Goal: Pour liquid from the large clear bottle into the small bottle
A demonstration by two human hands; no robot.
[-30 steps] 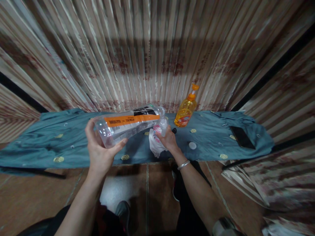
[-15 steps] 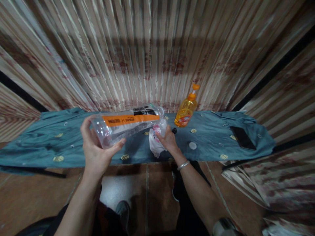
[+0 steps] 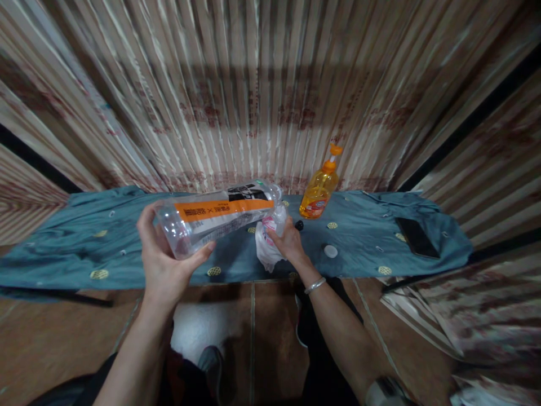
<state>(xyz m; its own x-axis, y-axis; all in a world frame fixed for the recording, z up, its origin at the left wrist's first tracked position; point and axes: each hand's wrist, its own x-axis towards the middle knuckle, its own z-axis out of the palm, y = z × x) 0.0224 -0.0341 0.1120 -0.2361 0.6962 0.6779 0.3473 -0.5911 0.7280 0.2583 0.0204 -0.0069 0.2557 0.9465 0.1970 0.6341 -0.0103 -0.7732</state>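
My left hand (image 3: 164, 254) is wrapped round the base of a big clear plastic bottle (image 3: 220, 217) with an orange, white and black label. The bottle lies almost level in the air, its neck pointing right and its mouth close above my right hand (image 3: 291, 239). A crumpled white plastic bag (image 3: 267, 248) with pink print is gripped in my right hand. Whether the bottle's mouth touches the bag, I cannot tell. Just right of that hand, a small black object (image 3: 299, 225) and a white round cap (image 3: 330, 250) rest on the blue-green cloth (image 3: 363, 237).
A pump bottle of yellow-orange liquid (image 3: 318, 194) stands upright at the back, right of centre. Farther right lies a black phone (image 3: 416, 237). The cloth covers a narrow table with a pleated curtain (image 3: 236, 96) behind it. Dark poles (image 3: 477, 121) slant up at the sides.
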